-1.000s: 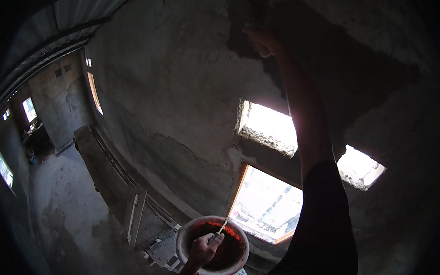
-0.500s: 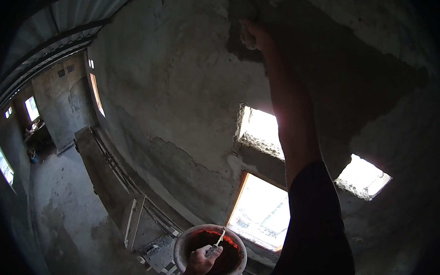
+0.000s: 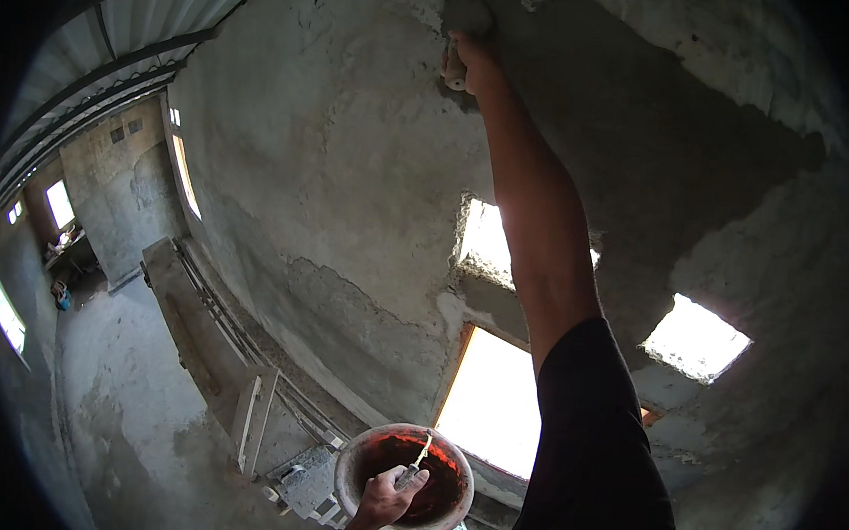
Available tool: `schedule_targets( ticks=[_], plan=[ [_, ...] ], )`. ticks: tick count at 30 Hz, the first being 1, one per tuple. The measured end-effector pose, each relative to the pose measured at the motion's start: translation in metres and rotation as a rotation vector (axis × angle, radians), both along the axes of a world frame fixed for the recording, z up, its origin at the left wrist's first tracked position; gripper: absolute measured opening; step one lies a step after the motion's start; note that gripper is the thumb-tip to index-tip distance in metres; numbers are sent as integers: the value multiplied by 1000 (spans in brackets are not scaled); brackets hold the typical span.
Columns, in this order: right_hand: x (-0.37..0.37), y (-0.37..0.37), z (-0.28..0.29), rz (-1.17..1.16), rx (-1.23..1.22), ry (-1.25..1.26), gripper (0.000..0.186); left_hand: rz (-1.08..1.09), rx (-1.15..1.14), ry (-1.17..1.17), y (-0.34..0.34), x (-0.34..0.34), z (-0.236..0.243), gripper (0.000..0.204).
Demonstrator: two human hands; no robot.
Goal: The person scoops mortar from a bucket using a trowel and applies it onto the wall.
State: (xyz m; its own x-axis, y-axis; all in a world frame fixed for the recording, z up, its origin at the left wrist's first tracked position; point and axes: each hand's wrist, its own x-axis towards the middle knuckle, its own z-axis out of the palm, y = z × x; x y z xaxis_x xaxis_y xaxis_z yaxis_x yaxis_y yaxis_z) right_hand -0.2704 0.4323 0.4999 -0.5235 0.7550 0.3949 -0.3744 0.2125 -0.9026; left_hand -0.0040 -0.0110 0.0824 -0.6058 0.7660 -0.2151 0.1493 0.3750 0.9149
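High on the wall, my right hand is closed around the handle of a trowel. Its grey blade lies against the dark wet plaster patch, near that patch's upper left edge. Low in the view, my left hand is closed on a grey grip above the round bucket. A pale cord-like piece runs from this grip to the bucket's far rim, so it looks like the bucket's handle. The bucket has a greyish rim and a reddish-orange inner wall; its dark contents cannot be made out.
Bright square openings pierce the wall, with a larger wood-framed window below. Planks and boards lie along the wall's foot at left. Beyond them spreads a concrete floor, under a corrugated metal roof.
My right hand has moved slightly left, and more of the trowel's blade and handle shows. My left hand and the bucket have barely shifted. The picture is brighter.
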Motion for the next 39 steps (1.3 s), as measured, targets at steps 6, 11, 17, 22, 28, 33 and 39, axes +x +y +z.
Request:
schedule_targets(
  ticks=[6, 11, 17, 22, 28, 33, 39],
  plan=[
    [35, -37, -17, 159, -163, 64, 35, -22, -70, -35, -11, 2, -8, 46],
    [53, -52, -47, 153, -68, -16, 36, -39, -72, -72, -18, 6, -4, 48],
    [65, -13, -85, -267, 413, -1, 35, -52, -71, -90, -16, 3, -6, 49],
    [72, -50, -52, -283, 653, -87, 37, -16, -75, -102, -13, 3, -11, 46],
    [31, 1, -9, -356, 753, -302, 45, 25, 51, -137, -9, 5, -21, 45],
    [4, 12, -22, -544, 1068, -497, 42, 54, -51, -143, -6, 2, -26, 44],
    [-14, 40, -4, -497, 1114, -627, 36, 10, -97, -118, -1, 4, -23, 46]
  ],
)
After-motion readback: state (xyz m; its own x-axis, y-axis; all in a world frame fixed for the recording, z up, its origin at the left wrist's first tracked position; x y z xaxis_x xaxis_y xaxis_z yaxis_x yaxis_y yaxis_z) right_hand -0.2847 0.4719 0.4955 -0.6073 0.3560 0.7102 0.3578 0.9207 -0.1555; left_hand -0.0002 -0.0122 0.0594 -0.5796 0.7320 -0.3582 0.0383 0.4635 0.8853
